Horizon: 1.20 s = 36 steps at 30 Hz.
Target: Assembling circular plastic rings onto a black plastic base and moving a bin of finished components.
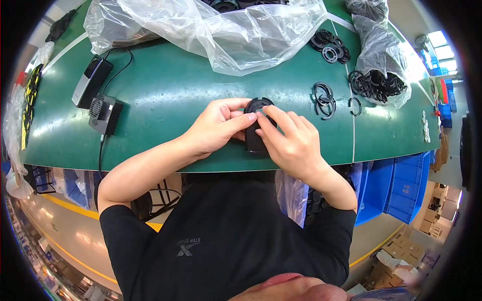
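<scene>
**Black part (255, 143) held upright to the view between two hands, near the counter's (165, 108) six o'clock edge**

The black part sits just above centre of the head view, between the left hand (213, 128) at its nine o'clock side and the right hand (296, 143) at its three o'clock side. Whether its underside touches the counter cannot be told.

It looks like moulded plastic: probably light and stiff, with smooth walls that could slip a little. The thin, notched rim at its twelve o'clock end seems the most fragile portion. The long side walls, at nine and three o'clock, look the best place to take hold.

The long axis runs roughly from twelve to six o'clock, the rounded end pointing away from the person and the squarer end toward them.

The left fingers are closed around the part, thumb over its upper face. The right fingers are bunched narrowly on its face; whether they grip it, press it or pinch something small is hidden.

Loose black rings (325, 101) lie at two o'clock from the part, and a clear plastic bag (241, 42) spreads at twelve.
</scene>
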Available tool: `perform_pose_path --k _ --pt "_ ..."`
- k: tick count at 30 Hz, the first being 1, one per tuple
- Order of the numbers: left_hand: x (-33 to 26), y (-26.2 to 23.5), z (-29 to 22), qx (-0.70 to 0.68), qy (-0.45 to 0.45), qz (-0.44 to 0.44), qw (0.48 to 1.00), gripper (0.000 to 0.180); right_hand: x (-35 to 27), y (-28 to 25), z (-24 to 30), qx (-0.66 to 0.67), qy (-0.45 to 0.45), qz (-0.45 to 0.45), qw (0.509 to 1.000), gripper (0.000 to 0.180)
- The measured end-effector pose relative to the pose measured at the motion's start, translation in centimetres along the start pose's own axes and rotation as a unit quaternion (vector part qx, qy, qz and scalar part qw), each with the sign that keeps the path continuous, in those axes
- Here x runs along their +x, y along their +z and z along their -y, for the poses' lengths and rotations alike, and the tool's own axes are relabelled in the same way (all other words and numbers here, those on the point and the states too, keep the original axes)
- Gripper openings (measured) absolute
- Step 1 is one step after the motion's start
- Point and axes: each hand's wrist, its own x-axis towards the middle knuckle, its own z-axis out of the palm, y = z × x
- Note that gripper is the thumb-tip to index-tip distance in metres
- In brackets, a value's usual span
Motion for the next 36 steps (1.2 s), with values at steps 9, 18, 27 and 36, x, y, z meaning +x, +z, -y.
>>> perform_pose_path --k 9,18,27,36 --pt "-0.4 0.6 -0.3 0.054 0.035 0.033 0.997 0.033 -0.3 -0.3 -1.3 0.445 0.326 -0.048 0.833 0.027" --pt "-0.6 0.6 -0.4 0.061 -0.044 0.006 0.997 0.035 -2.0 -0.8 -3.3 0.385 0.311 -0.039 0.868 0.019" --pt "-0.1 0.5 0.1 0.067 -0.056 -0.002 0.996 0.035 -3.3 -2.6 -13.5 0.004 0.358 -0.024 0.933 0.021" --pt "-0.2 0.2 -0.1 0.063 -0.063 -0.001 0.996 0.036 -3.0 -2.2 -14.3 0.071 0.399 0.007 0.914 0.016"
